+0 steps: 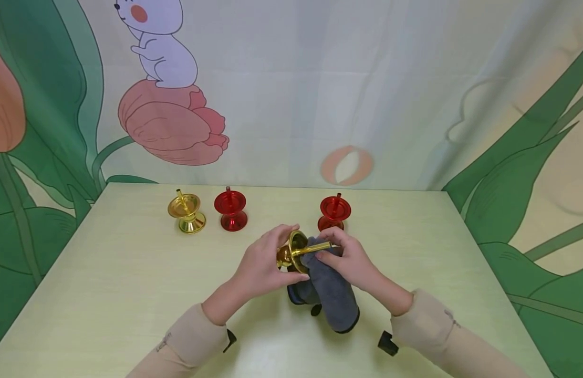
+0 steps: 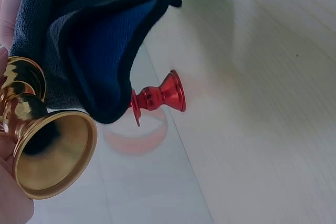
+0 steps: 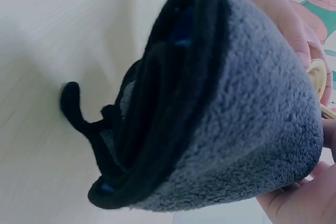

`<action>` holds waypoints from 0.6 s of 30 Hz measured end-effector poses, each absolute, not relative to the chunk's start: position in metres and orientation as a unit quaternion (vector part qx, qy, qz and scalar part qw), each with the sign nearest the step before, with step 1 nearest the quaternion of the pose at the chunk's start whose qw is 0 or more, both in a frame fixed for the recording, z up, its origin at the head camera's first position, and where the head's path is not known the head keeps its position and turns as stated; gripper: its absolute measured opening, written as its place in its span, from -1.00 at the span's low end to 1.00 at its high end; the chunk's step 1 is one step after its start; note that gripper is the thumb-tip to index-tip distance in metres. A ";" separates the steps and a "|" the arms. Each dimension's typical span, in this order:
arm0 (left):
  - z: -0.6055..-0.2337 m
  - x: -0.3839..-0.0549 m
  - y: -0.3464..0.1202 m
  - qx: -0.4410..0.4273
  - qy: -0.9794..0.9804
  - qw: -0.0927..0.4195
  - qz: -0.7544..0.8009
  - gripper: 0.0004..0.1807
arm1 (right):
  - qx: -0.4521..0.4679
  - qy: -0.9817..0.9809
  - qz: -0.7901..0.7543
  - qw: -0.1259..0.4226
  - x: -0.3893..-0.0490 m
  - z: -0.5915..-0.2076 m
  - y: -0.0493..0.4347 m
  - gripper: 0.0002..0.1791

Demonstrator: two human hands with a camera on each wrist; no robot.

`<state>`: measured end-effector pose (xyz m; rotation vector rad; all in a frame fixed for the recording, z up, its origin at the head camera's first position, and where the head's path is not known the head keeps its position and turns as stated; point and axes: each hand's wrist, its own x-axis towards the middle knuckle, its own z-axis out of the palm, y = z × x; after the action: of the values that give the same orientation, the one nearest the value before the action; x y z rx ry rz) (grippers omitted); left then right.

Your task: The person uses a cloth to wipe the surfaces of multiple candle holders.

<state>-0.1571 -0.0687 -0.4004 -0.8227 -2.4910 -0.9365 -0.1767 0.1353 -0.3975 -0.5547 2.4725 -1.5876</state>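
1. From far off, I see a big picture curtain (image 1: 291, 105) at the back
2. In front of it is a pale table (image 1: 131, 294)
3. A soft grey cloth (image 1: 337, 294) with dark edges hangs down from the right hand (image 1: 353, 261)
4. That hand's fingers pinch the cloth, right by a thin gold tube (image 1: 317, 248)
5. The left hand (image 1: 256, 266) grips the shiny gold stand (image 1: 297, 252), thumb below, fingers above
6. This stand is tipped sideways, up off the table, between both hands
7. Farther back, a second gold stand (image 1: 186, 209), a red stand (image 1: 232, 210) and another red stand (image 1: 335, 208) stand upright
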 end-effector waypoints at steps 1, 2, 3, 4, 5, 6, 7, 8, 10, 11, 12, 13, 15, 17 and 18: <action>-0.401 -0.157 -0.069 -0.295 -0.876 0.175 -0.339 -0.05 | -0.185 0.823 -0.532 0.073 -0.177 -0.398 0.135 -0.71; -0.401 -0.157 -0.069 -0.298 -0.872 0.172 -0.349 -0.05 | -0.186 0.821 -0.535 0.069 -0.177 -0.397 0.135 -0.71; -0.401 -0.157 -0.068 -0.302 -0.868 0.167 -0.357 -0.06 | -0.187 0.821 -0.536 0.064 -0.177 -0.397 0.134 -0.71; -0.401 -0.156 -0.068 -0.305 -0.864 0.162 -0.366 -0.06 | -0.188 0.821 -0.536 0.059 -0.177 -0.397 0.134 -0.72; -0.400 -0.156 -0.068 -0.306 -0.861 0.155 -0.376 -0.07 | -0.188 0.820 -0.537 0.055 -0.177 -0.396 0.134 -0.72; -0.400 -0.156 -0.068 -0.305 -0.858 0.146 -0.385 -0.08 | -0.189 0.820 -0.538 0.051 -0.177 -0.396 0.134 -0.72; -0.400 -0.155 -0.068 -0.305 -0.856 0.136 -0.395 -0.09 | -0.189 0.819 -0.540 0.047 -0.177 -0.395 0.133 -0.72; -0.399 -0.155 -0.068 -0.303 -0.855 0.124 -0.403 -0.10 | -0.187 0.818 -0.542 0.045 -0.177 -0.395 0.133 -0.71; -0.398 -0.154 -0.067 -0.298 -0.851 0.099 -0.420 -0.13 | -0.184 0.816 -0.546 0.042 -0.177 -0.394 0.133 -0.71; -0.398 -0.153 -0.067 -0.295 -0.849 0.083 -0.430 -0.15 | -0.182 0.815 -0.548 0.041 -0.178 -0.394 0.133 -0.71; -0.397 -0.153 -0.067 -0.291 -0.847 0.069 -0.438 -0.16 | -0.181 0.815 -0.550 0.040 -0.178 -0.394 0.133 -0.71; -0.396 -0.152 -0.067 -0.289 -0.845 0.056 -0.446 -0.17 | -0.179 0.814 -0.552 0.040 -0.178 -0.394 0.133 -0.71; -0.395 -0.152 -0.067 -0.282 -0.841 0.033 -0.461 -0.19 | -0.176 0.811 -0.556 0.041 -0.179 -0.394 0.133 -0.71; -0.394 -0.152 -0.067 -0.274 -0.837 0.013 -0.474 -0.20 | -0.173 0.808 -0.562 0.043 -0.179 -0.394 0.132 -0.71; -0.394 -0.152 -0.068 -0.270 -0.836 0.006 -0.478 -0.20 | -0.171 0.805 -0.566 0.046 -0.179 -0.394 0.132 -0.71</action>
<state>-0.1521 -0.0676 -0.3941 -0.8449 -2.6157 -1.4943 -0.1787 0.1323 -0.3937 -0.5217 2.4565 -1.7285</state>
